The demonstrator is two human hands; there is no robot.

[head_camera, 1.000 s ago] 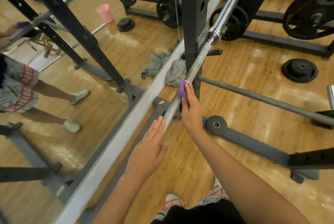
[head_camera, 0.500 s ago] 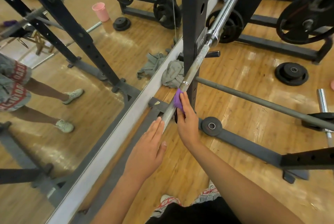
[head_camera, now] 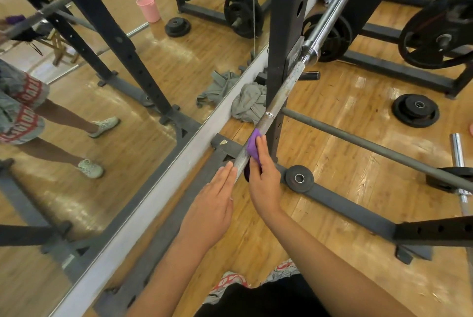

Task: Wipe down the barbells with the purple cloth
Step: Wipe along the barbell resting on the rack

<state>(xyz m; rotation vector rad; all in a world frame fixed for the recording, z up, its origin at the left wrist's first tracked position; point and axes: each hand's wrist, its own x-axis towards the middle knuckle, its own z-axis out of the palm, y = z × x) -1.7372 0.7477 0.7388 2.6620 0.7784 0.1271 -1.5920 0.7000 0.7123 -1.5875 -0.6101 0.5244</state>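
The barbell (head_camera: 281, 96), cloth (head_camera: 252, 146) on it, is running toward 1 o'clock beside the rack upright (head_camera: 286, 22); a weight plate (head_camera: 416, 110) is lying at 3 o'clock.

Barbell (head_camera: 284, 91): long steel bar slanting away from me, crossing the black rack post (head_camera: 286, 9). It is knurled grey near me and dull and speckled further up, then comes a bright collar and a shiny sleeve.
Purple cloth (head_camera: 252, 146): small and bunched against the bar's right side, just below a thin bright ring. My right hand (head_camera: 265, 181) covers most of it.
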